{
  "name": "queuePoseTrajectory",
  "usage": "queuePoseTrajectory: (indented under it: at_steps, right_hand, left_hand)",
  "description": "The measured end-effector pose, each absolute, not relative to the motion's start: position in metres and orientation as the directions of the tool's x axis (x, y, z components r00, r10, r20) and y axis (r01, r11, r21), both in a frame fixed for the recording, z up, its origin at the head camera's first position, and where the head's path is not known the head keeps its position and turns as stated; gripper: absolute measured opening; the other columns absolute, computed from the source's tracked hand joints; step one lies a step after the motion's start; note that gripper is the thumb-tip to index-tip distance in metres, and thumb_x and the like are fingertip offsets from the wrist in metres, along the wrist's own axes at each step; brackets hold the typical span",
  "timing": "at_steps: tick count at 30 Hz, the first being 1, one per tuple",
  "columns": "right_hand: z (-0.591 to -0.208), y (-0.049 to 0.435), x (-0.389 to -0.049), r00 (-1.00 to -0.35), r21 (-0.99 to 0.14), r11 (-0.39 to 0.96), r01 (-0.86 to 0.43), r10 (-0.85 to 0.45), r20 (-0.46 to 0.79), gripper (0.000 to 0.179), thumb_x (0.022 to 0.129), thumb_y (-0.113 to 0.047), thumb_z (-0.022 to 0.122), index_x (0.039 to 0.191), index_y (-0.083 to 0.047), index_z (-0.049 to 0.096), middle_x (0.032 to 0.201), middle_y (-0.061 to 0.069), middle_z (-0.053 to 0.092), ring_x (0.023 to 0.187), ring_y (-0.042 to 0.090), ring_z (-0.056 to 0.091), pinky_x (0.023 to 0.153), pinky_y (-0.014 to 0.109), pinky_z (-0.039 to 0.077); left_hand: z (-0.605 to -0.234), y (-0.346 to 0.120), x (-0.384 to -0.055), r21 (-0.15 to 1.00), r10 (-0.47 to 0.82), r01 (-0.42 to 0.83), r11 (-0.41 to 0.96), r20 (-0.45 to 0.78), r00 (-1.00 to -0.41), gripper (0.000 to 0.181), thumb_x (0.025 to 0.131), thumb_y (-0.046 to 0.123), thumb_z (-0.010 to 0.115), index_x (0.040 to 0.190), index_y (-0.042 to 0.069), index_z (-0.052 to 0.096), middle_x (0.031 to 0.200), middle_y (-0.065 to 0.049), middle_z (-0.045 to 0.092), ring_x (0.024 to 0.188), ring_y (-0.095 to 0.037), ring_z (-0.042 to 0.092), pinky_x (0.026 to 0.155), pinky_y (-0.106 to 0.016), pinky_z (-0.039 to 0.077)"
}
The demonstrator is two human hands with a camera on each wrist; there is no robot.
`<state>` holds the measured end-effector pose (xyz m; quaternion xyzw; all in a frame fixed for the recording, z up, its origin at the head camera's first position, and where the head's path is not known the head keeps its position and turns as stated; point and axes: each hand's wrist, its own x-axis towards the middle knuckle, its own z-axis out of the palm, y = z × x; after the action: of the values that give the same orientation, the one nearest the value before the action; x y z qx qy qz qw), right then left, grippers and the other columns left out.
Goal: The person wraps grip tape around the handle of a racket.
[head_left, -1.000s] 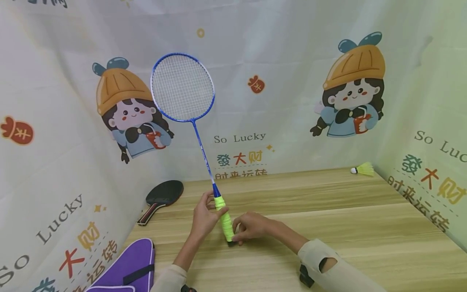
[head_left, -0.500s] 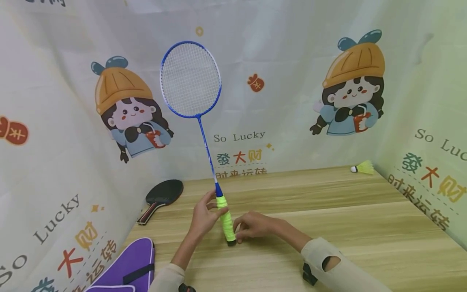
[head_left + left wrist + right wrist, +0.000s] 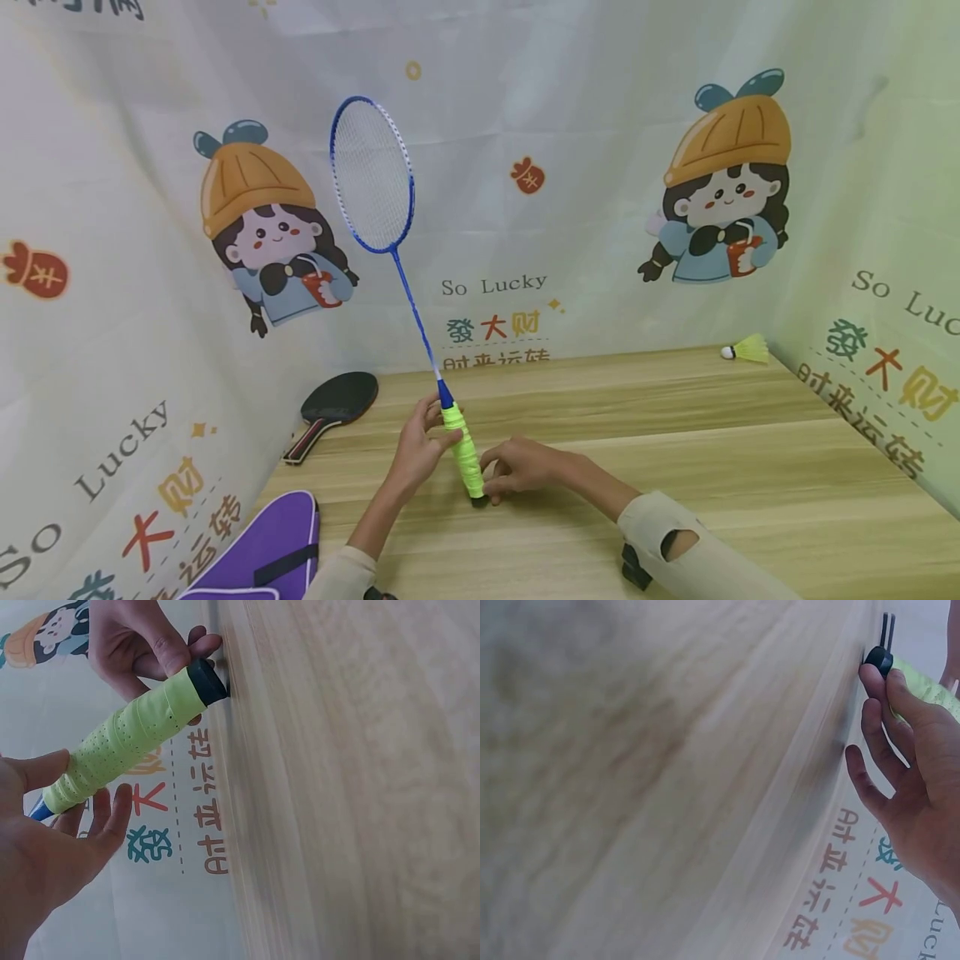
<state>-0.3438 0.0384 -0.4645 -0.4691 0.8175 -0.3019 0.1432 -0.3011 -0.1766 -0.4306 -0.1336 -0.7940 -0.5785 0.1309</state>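
A blue and white badminton racket (image 3: 372,177) stands tilted, head up and leaning left, its face turned partly edge-on. Around the upper part of its yellow-green wrapped grip (image 3: 124,733), my left hand (image 3: 417,446) has thumb and fingers on opposite sides. My right hand (image 3: 525,465) pinches the grip's lower end between thumb and index finger, beside the black butt cap (image 3: 878,660). The other right fingers are spread loosely in the right wrist view. From the head, the left fingertips are partly hidden behind the grip.
On the wooden table (image 3: 675,467), a black table tennis paddle (image 3: 339,397) lies at the back left. A purple bag (image 3: 262,542) with white piping is at the front left. A yellow shuttlecock (image 3: 746,348) lies at the far right corner. Printed cloth (image 3: 585,208) hangs around the table.
The racket has turned about its shaft, so its face now looks narrower. Its head swung right, then back left. Both hands keep nearly the same places on the grip.
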Motion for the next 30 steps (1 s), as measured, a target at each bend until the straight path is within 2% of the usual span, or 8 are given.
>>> queuePoseTrajectory:
  at_steps: [3,9,12,18,23,30]
  right_hand:
    - [-0.464,0.0372,-0.3433,-0.523,-0.628,0.384,-0.677,-0.851,0.042,0.027,0.1,-0.016,0.072,0.125,-0.006,0.069,0.076,-0.011,0.077,0.069,-0.002,0.07,0.06,0.016,0.051]
    - [-0.4619,0.0354,-0.3411,-0.534,-0.611,0.398,-0.684,-0.844,0.048,0.027,0.1,-0.018,0.073,0.123,-0.006,0.07,0.074,-0.012,0.076,0.067,-0.002,0.069,0.058,0.015,0.049]
    - [-0.4609,0.0349,-0.3392,-0.542,-0.588,0.409,-0.698,-0.838,0.06,0.027,0.099,-0.019,0.073,0.123,-0.006,0.07,0.072,-0.014,0.075,0.065,-0.002,0.068,0.057,0.014,0.048]
    - [-0.4613,0.034,-0.3354,-0.537,-0.558,0.405,-0.724,-0.839,0.089,0.028,0.099,-0.02,0.073,0.121,-0.002,0.069,0.073,-0.013,0.076,0.065,-0.004,0.068,0.058,0.015,0.05]
    - [-0.4649,0.0349,-0.3364,-0.523,-0.59,0.387,-0.708,-0.85,0.07,0.026,0.101,-0.014,0.069,0.124,-0.002,0.067,0.079,-0.01,0.077,0.065,-0.006,0.066,0.059,0.016,0.052]
    - [-0.4626,0.039,-0.3366,-0.518,-0.622,0.373,-0.689,-0.853,0.062,0.024,0.102,-0.008,0.067,0.125,-0.001,0.067,0.082,-0.006,0.078,0.067,-0.002,0.068,0.06,0.018,0.055]
  left_hand:
    - [-0.4303,-0.1768,-0.301,0.885,0.052,0.354,0.304,0.355,-0.933,0.063,0.091,-0.006,0.071,0.147,0.002,0.046,0.136,-0.019,0.067,0.118,-0.035,0.063,0.092,-0.042,0.05]
    - [-0.4285,-0.1772,-0.3009,0.893,0.042,0.332,0.303,0.336,-0.941,0.059,0.091,-0.005,0.07,0.146,-0.001,0.047,0.137,-0.019,0.065,0.12,-0.037,0.062,0.098,-0.053,0.048]
    - [-0.4283,-0.1768,-0.301,0.889,0.011,0.306,0.341,0.322,-0.947,0.059,0.091,-0.001,0.073,0.145,0.0,0.049,0.134,-0.02,0.065,0.121,-0.037,0.062,0.1,-0.055,0.05]
    - [-0.4299,-0.1724,-0.3015,0.855,-0.066,0.283,0.434,0.343,-0.937,0.059,0.088,0.013,0.085,0.138,0.004,0.055,0.125,-0.018,0.065,0.114,-0.035,0.066,0.089,-0.048,0.058]
    - [-0.4298,-0.1709,-0.3012,0.835,-0.074,0.305,0.458,0.377,-0.923,0.058,0.086,0.009,0.086,0.136,0.003,0.057,0.123,-0.018,0.065,0.109,-0.035,0.069,0.084,-0.044,0.06]
    - [-0.4286,-0.1736,-0.2998,0.845,-0.051,0.316,0.432,0.372,-0.927,0.053,0.086,0.004,0.084,0.134,0.002,0.061,0.123,-0.019,0.065,0.109,-0.037,0.069,0.084,-0.041,0.061]
